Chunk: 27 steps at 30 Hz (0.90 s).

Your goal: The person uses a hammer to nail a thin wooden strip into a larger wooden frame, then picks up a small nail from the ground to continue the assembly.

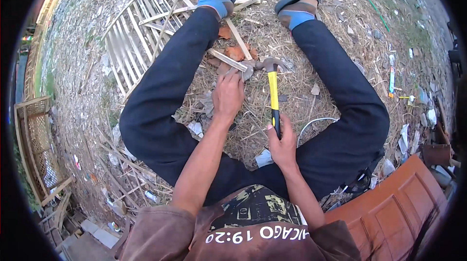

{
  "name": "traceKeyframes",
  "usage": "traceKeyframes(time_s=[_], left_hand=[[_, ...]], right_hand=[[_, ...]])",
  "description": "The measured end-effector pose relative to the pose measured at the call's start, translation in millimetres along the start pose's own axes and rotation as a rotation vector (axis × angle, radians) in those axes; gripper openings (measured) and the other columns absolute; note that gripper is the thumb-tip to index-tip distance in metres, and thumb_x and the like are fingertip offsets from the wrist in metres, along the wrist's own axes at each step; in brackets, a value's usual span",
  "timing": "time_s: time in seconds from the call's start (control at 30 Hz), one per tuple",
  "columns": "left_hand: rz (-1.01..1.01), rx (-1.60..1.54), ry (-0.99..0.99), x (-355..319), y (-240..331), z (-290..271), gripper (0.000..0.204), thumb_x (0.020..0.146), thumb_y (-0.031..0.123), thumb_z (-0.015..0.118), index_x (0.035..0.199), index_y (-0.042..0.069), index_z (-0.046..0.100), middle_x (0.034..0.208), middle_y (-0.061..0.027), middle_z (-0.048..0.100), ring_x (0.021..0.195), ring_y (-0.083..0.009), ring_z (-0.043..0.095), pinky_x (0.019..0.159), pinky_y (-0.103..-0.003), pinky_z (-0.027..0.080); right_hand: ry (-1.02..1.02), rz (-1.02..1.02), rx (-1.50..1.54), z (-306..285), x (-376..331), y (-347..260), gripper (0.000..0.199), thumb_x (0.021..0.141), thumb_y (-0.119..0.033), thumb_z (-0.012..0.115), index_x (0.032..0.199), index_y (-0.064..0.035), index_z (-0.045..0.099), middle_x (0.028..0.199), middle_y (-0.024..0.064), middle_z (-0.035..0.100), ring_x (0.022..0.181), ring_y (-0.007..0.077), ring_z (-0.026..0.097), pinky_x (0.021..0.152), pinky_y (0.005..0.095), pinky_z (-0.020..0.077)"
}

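My left hand (pixel 228 95) is closed, its fingertips gripping the near end of a short pale wooden slat (pixel 226 59) low over the ground. Part of that grip is hidden under the fingers. In my right hand (pixel 282 143) is a claw hammer, held low on its black grip; the yellow handle (pixel 273 91) points away from me. The dark metal hammer head (pixel 269 64) is just right of the slat's end, beside a grey stone (pixel 247 72). Whether the head touches the stone I cannot tell.
My legs stretch out on both sides of the work spot. A slatted wooden frame (pixel 130 42) lies beyond my left leg. Broken orange brick pieces (pixel 235 53) sit past the slat. An orange-brown panelled door (pixel 394 212) lies at the near right, and litter dots the dry straw.
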<state>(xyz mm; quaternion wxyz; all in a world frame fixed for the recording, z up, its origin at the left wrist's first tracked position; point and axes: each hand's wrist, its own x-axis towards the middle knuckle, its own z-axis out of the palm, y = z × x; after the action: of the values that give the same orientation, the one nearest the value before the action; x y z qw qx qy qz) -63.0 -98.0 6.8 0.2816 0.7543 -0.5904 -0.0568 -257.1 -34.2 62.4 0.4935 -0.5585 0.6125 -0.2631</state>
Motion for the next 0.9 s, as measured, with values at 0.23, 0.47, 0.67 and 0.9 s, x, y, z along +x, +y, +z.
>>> traceKeyframes(time_s=[0.23,0.47,0.67,0.9], left_hand=[[0.094,-0.021,-0.038,10.2,-2.4,6.8,0.011,0.085,0.006,0.065,0.095,0.001,0.066,0.123,-0.0115,0.065,0.111,-0.0345,0.059,0.094,-0.043,0.049],[0.134,-0.047,-0.127,14.0,-26.8,-1.1,0.010,0.087,0.011,0.067,0.095,0.005,0.067,0.111,-0.0084,0.065,0.105,-0.0322,0.061,0.087,-0.043,0.051],[0.038,-0.008,-0.170,13.9,-28.7,-15.3,0.011,0.084,0.013,0.071,0.093,0.007,0.070,0.092,-0.0075,0.062,0.087,-0.0305,0.060,0.077,-0.043,0.050],[0.098,-0.053,-0.122,12.5,-39.0,-12.6,0.009,0.083,0.016,0.072,0.089,0.009,0.070,0.090,-0.0054,0.061,0.085,-0.0274,0.060,0.074,-0.041,0.052]], right_hand=[[-0.044,0.113,0.100,-2.0,0.5,6.4,0.041,0.095,-0.017,0.061,0.130,-0.0013,0.049,0.068,0.0109,0.059,0.058,0.0208,0.060,0.057,0.0370,0.0455],[-0.060,0.129,0.064,-2.5,1.8,2.0,0.039,0.095,-0.019,0.061,0.128,-0.0023,0.050,0.068,0.0115,0.059,0.058,0.0220,0.061,0.057,0.0385,0.0453],[-0.062,-0.004,-0.023,3.4,7.8,7.6,0.038,0.094,-0.018,0.061,0.128,-0.0025,0.051,0.073,0.0162,0.063,0.064,0.0312,0.066,0.061,0.0406,0.0485],[-0.139,0.054,-0.111,6.2,10.3,3.1,0.040,0.094,-0.016,0.061,0.129,-0.0015,0.051,0.080,0.0211,0.065,0.072,0.0376,0.069,0.064,0.0441,0.0502]])
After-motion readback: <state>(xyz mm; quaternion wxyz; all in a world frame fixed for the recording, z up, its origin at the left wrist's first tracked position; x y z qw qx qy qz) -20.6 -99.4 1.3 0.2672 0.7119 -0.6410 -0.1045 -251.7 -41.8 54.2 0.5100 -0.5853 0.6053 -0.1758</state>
